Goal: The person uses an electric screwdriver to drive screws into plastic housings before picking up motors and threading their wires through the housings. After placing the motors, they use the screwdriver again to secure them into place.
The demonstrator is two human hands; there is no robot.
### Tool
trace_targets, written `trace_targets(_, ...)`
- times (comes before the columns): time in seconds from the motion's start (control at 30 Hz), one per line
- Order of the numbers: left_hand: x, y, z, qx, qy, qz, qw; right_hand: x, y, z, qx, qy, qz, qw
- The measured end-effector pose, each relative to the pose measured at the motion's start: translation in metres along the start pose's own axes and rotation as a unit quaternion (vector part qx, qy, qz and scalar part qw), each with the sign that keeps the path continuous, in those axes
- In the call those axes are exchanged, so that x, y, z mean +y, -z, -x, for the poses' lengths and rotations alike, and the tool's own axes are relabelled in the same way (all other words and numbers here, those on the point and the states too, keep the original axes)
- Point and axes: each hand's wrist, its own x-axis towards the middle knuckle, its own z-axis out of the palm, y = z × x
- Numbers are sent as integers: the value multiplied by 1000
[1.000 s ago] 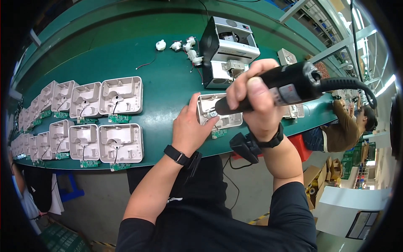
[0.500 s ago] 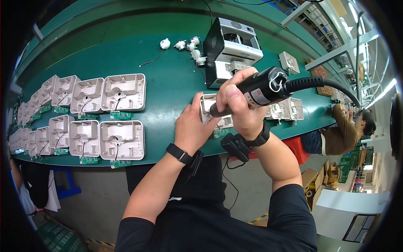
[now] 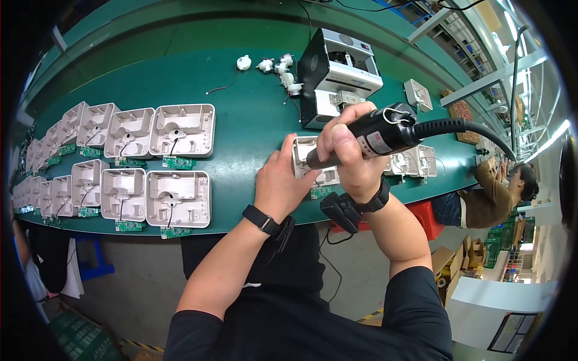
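My right hand (image 3: 356,157) is wrapped around a black electric screwdriver (image 3: 380,133), with a thick cable (image 3: 442,126) running off to the right. The tool slants down to the left, its lower end inside a white plastic housing (image 3: 328,177); the tip itself is hidden. On the housing's left side, my left hand (image 3: 280,183) grips the wall, fingers along the far edge and thumb near the tool. A green circuit board (image 3: 321,192) sticks out at the housing's near edge.
Two rows of similar housings (image 3: 180,225) with circuit boards fill the left. Behind my hands stand a black-and-silver machine (image 3: 355,83) and several white round parts (image 3: 292,88) with wires. More housings (image 3: 403,163) lie to the right. Beyond a red stool (image 3: 426,218), a person (image 3: 495,191) sits at the bench.
The view has shifted slightly, so the bench items appear a little further right. Both hands keep their hold, and the screwdriver stays in the housing.
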Motion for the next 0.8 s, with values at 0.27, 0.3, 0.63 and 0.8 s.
trace_targets(0.27, -2, -4, -1, 15, -43, 5, 999, -6, -3, -8, 28, -36, -1, 999)
trace_targets(0.3, 3, -2, -3, 11, -50, 8, 999, -13, 0, -9, 38, -38, 5, 999)
trace_targets(0.63, -3, -11, -8, -12, -42, -28, 999, -80, 69, 49, 186, 26, -82, 979)
trace_targets(0.8, 14, -40, -14, -52, -18, -12, 998, -82, 124, 117, 268, -6, -33, 963)
